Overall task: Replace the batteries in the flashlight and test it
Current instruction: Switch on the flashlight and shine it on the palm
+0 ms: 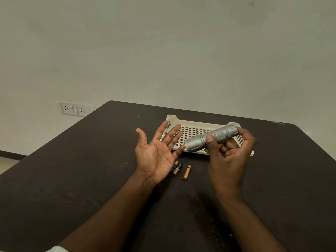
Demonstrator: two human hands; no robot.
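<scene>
Pale wall (pixel 163 51) behind, with a socket plate (pixel 73 108) low at left; a dark table (pixel 72 170) fills the lower head view.

We note a cream slotted tray (pixel 196 132) toward the far side of the table.

Right hand (pixel 229 151): we see it raised above the table, gripping the silver flashlight (pixel 211 138). Thumb lies across the knurled barrel, fingers curl round behind. Flashlight is held nearly level, tilted slightly up to the right, in front of the tray's near edge. Its wider head points left, toward the other hand.

Left hand (pixel 158 151): palm up, fingers spread and straight, holding nothing. Its little finger reaches close to the flashlight head; we cannot tell whether they touch.

Batteries on the table, near side of the tray, between the two wrists:
- two dark-and-copper batteries (pixel 177 168) side by side, partly hidden by the left hand's edge
- one gold battery (pixel 187 172) just right of them, apart.

White sleeve edge (pixel 56 249) shows at the bottom left.
</scene>
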